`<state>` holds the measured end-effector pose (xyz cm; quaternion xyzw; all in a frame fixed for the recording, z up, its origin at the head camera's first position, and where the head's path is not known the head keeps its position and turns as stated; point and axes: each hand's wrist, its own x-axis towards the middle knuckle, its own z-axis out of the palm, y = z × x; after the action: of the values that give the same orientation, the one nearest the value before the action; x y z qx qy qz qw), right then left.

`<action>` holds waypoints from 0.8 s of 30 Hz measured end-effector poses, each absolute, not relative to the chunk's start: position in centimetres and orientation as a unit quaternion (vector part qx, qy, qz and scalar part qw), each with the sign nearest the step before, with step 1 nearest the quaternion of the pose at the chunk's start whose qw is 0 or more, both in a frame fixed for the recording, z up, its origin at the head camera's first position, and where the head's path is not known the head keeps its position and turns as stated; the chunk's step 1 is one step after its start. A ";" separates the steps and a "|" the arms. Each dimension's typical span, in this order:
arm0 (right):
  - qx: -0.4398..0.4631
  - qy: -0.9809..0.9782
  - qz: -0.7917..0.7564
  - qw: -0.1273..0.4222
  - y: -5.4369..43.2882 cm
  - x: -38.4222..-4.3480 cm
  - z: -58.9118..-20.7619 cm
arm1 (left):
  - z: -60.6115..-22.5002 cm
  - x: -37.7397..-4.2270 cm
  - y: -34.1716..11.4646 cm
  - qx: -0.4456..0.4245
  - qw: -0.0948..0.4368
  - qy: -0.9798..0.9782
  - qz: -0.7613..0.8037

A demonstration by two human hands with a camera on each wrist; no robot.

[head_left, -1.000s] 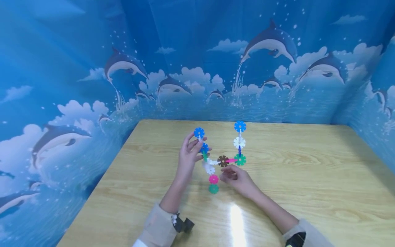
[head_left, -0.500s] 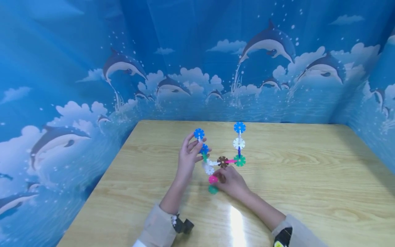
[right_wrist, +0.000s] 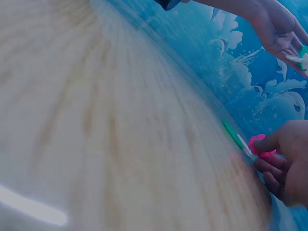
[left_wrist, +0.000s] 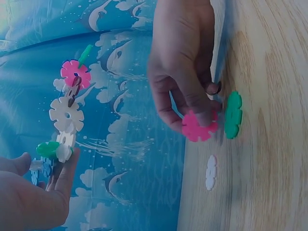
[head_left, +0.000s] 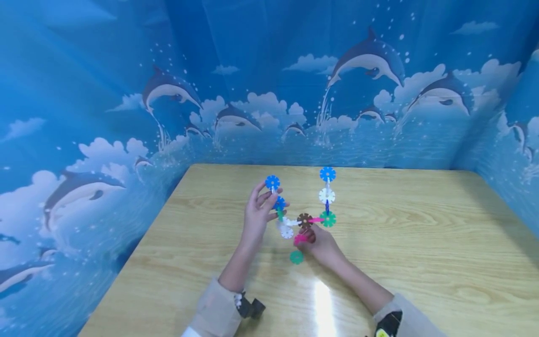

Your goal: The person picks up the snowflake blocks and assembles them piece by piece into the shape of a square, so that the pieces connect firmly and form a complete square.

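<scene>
My left hand [head_left: 255,213] pinches a chain of interlocking snowflake discs near its left end, at a blue disc [head_left: 278,203]. The chain runs right through white pieces, a brown disc [head_left: 305,221] and a pink one to a green disc, then rises through a white disc [head_left: 326,195] to a blue one [head_left: 327,174]. Below it my right hand [head_left: 323,245] pinches a loose pink snowflake disc [left_wrist: 198,126] between thumb and fingers. A loose green disc [head_left: 296,257] and a loose white disc [left_wrist: 211,172] lie on the table close to that hand.
The wood-grain table [head_left: 421,243] stretches beneath both hands, with a bright reflection near its front. A blue dolphin-print curtain [head_left: 269,84] stands along the back and left sides.
My right hand has moved in to the loose pink disc, gripped it and lifted it slightly to the right. The green disc has shifted slightly right. My left hand holds the chain much as before.
</scene>
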<state>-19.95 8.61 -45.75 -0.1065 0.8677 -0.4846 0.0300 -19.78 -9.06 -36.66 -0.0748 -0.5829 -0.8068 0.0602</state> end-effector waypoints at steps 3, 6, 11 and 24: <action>-0.087 0.849 -0.520 0.030 9.4 -20.6 -45.3 | -36.6 -19.8 -9.0 -0.077 0.058 -0.580 -0.809; -0.087 0.843 -0.531 0.019 10.9 -21.5 -44.7 | -36.6 -19.7 -9.0 -0.077 0.055 -0.575 -0.813; -0.073 0.819 -0.569 0.003 13.7 -22.5 -42.6 | -36.6 -19.7 -9.0 -0.076 0.053 -0.574 -0.814; -0.039 0.775 -0.630 -0.015 18.5 -22.8 -37.6 | -36.7 -19.5 -8.7 -0.088 0.044 -0.588 -0.803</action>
<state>-22.82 18.51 -37.62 -0.0391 0.7754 -0.6301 -0.0151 -19.48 -8.70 -36.66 -0.0876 -0.5877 -0.8031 0.0441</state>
